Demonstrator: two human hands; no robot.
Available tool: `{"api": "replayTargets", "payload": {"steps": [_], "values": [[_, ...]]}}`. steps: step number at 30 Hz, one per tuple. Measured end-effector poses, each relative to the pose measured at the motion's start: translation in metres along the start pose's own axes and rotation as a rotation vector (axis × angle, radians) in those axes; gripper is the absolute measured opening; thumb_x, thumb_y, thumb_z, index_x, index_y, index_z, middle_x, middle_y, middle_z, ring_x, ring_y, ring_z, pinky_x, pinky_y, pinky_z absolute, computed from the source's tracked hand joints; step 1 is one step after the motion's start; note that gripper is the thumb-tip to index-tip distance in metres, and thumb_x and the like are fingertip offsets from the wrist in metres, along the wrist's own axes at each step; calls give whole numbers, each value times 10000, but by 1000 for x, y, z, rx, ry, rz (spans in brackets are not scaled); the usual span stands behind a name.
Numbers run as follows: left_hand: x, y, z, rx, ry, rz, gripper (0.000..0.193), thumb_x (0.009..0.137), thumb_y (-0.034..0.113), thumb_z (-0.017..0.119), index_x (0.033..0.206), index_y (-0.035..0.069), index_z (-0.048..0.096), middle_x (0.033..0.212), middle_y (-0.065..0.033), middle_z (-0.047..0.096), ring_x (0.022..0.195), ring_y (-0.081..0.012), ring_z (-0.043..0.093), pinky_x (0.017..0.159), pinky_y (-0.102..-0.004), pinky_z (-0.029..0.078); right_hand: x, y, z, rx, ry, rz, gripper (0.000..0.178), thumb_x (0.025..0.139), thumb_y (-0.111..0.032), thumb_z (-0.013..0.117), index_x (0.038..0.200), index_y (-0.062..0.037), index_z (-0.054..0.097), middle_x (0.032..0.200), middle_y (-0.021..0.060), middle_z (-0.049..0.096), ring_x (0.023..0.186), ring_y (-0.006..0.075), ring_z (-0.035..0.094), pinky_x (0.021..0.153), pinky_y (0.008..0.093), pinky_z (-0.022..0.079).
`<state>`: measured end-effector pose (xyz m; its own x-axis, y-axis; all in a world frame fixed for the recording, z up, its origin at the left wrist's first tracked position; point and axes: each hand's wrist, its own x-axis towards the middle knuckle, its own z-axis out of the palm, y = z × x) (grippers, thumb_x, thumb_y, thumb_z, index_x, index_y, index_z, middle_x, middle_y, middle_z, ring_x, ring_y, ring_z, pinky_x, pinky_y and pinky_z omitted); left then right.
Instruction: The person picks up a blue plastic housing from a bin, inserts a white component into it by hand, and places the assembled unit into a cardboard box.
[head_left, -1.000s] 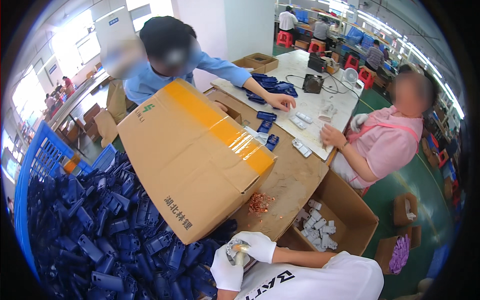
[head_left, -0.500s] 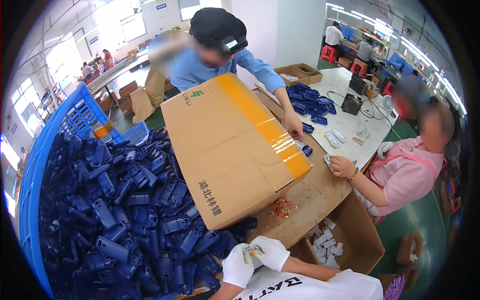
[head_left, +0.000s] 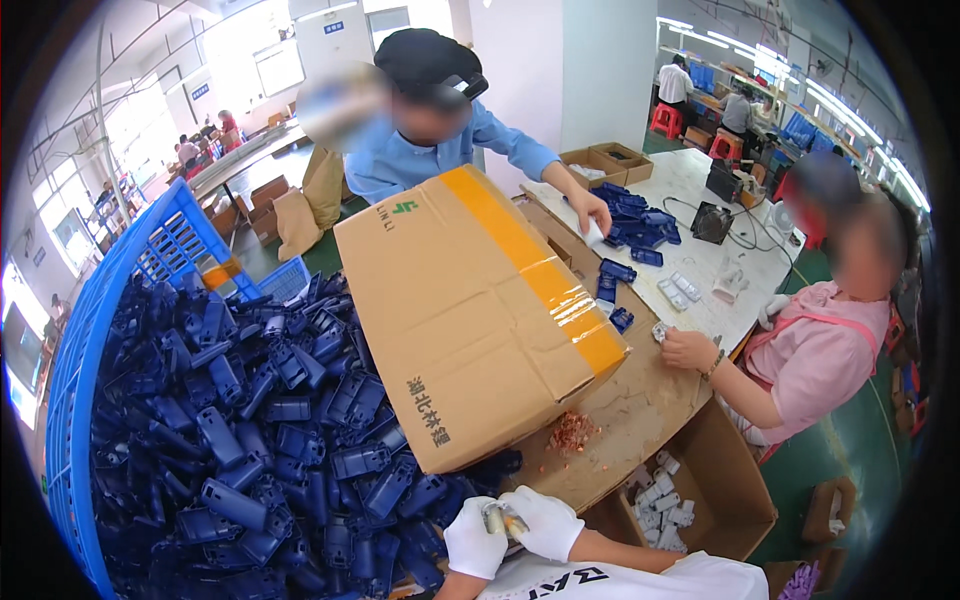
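Observation:
At the lower middle, close to my body, both white-gloved hands are closed around a small pale-grey part (head_left: 506, 523). My left hand (head_left: 474, 540) grips it from the left and my right hand (head_left: 546, 523) from the right; the fingers cover most of it, so its kind cannot be made out. Just beyond my hands, a small heap of copper-coloured bits (head_left: 574, 432) lies on the brown cardboard-covered table top (head_left: 640, 420). To the right of my right hand, a cardboard box (head_left: 735, 480) holds several white plastic parts (head_left: 662, 508).
A large closed carton (head_left: 470, 310) stands tilted ahead. Left of it, a blue crate (head_left: 75, 400) overflows with dark blue plastic housings (head_left: 230, 440). Across the table, a person in blue (head_left: 420, 150) holds something white; at right, a person in pink (head_left: 810, 350) holds a small pale part.
The person in blue has raised a hand from the table beside the carton, now with a white thing in it. My hands stay together on the part. The whole view has shifted slightly.

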<state>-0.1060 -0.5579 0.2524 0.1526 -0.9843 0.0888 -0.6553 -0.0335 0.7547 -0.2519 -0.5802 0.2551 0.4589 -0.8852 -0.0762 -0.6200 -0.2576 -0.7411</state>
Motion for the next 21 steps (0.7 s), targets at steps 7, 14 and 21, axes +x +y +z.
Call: {"api": "replayTargets", "payload": {"steps": [7, 14, 21], "values": [[7, -8, 1, -41, 16, 5, 103, 838, 105, 661, 931, 80, 623, 795, -174, 671, 744, -372, 668, 674, -451, 532, 3, -5, -3, -39, 4, -21, 396, 860, -221, 597, 1238, -139, 511, 1009, 162, 552, 900, 383, 616, 759, 488, 496], [20, -12, -6, -276, 31, -112, 179, 854, 110, 654, 1020, 43, 668, 896, -186, 702, 838, -330, 701, 747, -383, 550, 2, -13, -11, -301, 193, -295, 536, 808, -225, 676, 1308, -126, 510, 1239, 148, 498, 834, 319, 605, 737, 419, 519], [9, -20, -6, -553, -70, -158, 319, 899, 136, 619, 1203, 38, 633, 1011, -178, 708, 945, -240, 698, 812, -330, 531, 3, -16, -9, -308, 79, -218, 482, 820, -274, 666, 1273, -169, 539, 1287, 171, 504, 919, 342, 623, 768, 437, 532]]}}
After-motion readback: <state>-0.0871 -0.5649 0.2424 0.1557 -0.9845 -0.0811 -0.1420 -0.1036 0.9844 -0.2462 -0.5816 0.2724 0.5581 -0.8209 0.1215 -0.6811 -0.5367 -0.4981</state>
